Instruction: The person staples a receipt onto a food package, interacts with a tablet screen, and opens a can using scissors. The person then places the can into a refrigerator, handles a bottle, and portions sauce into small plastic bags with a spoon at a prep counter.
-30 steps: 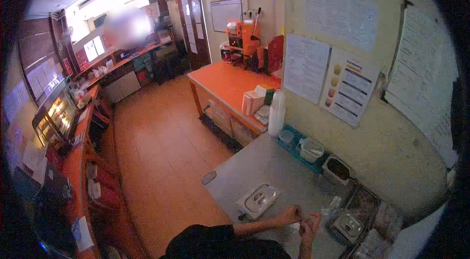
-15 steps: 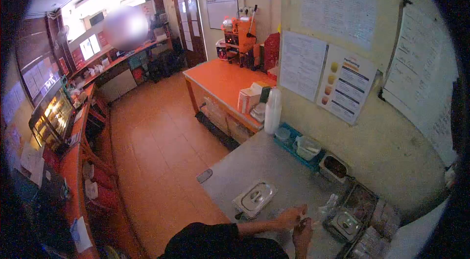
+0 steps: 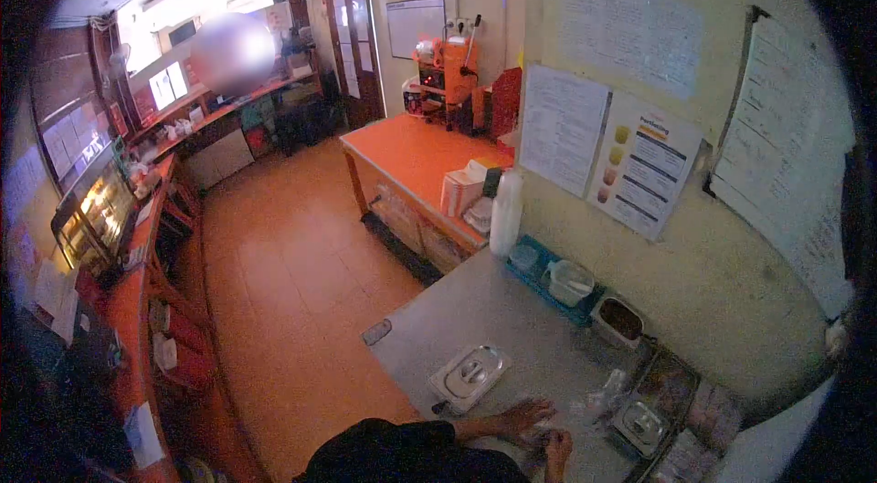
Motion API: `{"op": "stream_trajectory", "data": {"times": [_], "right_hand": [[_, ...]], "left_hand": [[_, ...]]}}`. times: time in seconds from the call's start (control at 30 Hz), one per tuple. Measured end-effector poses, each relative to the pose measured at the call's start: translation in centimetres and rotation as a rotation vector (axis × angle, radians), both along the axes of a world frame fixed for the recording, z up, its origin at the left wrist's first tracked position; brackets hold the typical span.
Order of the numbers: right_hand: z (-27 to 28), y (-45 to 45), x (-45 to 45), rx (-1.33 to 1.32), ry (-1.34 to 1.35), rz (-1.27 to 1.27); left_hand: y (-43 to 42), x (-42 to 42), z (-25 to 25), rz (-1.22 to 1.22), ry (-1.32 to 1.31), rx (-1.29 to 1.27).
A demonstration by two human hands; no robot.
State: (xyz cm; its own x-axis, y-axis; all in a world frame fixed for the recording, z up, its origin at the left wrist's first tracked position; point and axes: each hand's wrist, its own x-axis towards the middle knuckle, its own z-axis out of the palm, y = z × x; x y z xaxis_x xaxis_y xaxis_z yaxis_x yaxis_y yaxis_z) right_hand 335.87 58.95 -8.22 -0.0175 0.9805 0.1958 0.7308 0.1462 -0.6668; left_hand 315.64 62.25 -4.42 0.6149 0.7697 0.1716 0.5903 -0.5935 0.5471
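Low in the head view, my left hand (image 3: pixel 526 417) lies nearly flat over the steel counter, its fingers stretched toward the right. Close beside it, my right hand (image 3: pixel 555 448) is closed, fingers curled inward. Something small and pale, perhaps clear plastic, shows between the two hands, too blurred to name. Left of my hands sits a lidded steel pan (image 3: pixel 471 377). To their right lie a crumpled clear plastic bag (image 3: pixel 607 392) and a second steel lid (image 3: pixel 641 425) on a pan.
A steel counter (image 3: pixel 429 323) spreads before me. Along the wall stand a teal tray (image 3: pixel 541 277) with tubs, a pan of dark food (image 3: pixel 621 319) and stacked white cups (image 3: pixel 505 214). An orange table (image 3: pixel 411 154) with an orange machine (image 3: pixel 448 72) is beyond; a long counter (image 3: pixel 137 319) runs left.
My left hand has flattened and lowered toward the counter. My right hand has shifted slightly left and down. The view has tilted a little.
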Motion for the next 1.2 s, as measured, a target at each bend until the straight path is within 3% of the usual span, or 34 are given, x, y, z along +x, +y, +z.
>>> {"op": "stream_trajectory", "data": {"times": [0.03,0.1,0.2,0.3,0.4,0.43,0.5,0.6,0.67,0.7,0.77,0.83,0.93,1.03,1.13,1.17,1.2], "right_hand": [[2.4,0.0,-1.1,-0.059,0.069,0.019],[4.8,0.3,-2.1,-0.42,0.528,-0.042],[1.9,0.9,-2.3,-0.267,0.603,0.035],[7.6,0.7,-3.7,-0.355,0.545,-0.015],[0.2,1.4,-1.2,-0.185,0.618,0.062],[1.5,1.2,-1.5,-0.185,0.619,0.057],[5.1,1.0,-2.2,-0.227,0.29,0.111],[4.2,0.8,-2.8,-0.114,0.513,0.065],[3.6,0.8,-2.4,0.023,0.439,0.078],[3.1,0.8,-1.9,0.158,0.361,0.086],[1.8,1.0,-0.9,0.111,0.406,0.027],[0.8,1.0,0.1,0.012,0.494,-0.099],[1.7,0.9,0.0,-0.085,0.583,-0.22],[13.4,-0.8,-3.2,0.21,0.254,-0.536],[17.6,-1.7,-4.2,0.471,0.045,-0.263],[19.0,-2.2,-5.1,0.447,0.042,-0.185],[20.5,-2.7,-6.1,0.426,0.038,-0.107]], "left_hand": [[-0.1,-0.1,0.6,0.014,0.012,-0.156],[-0.5,-0.2,-1.4,0.024,-0.059,-0.099],[-0.6,0.0,-1.2,0.034,-0.113,-0.022],[-0.3,0.6,-2.7,0.055,-0.036,0.041],[-1.0,0.0,-0.6,0.063,-0.014,0.0],[-1.3,-0.2,0.4,0.053,-0.047,-0.085],[-1.0,0.0,-0.6,0.055,-0.009,-0.048],[-0.1,0.4,-3.2,0.045,0.019,0.008],[0.2,0.2,-4.4,0.028,0.009,0.031],[-0.2,-0.1,-3.5,0.038,0.056,0.126],[-0.8,-0.4,-0.4,0.047,0.102,0.222],[-0.8,-0.4,3.0,-0.011,0.169,-0.211],[0.5,0.6,-4.0,0.036,0.1,-0.088],[2.1,2.7,-1.6,0.036,0.046,-0.188],[2.6,3.8,3.0,0.041,-0.009,-0.335],[2.7,3.9,4.4,0.043,-0.019,-0.367],[3.2,4.2,5.6,0.19,-0.489,-0.873]]}}
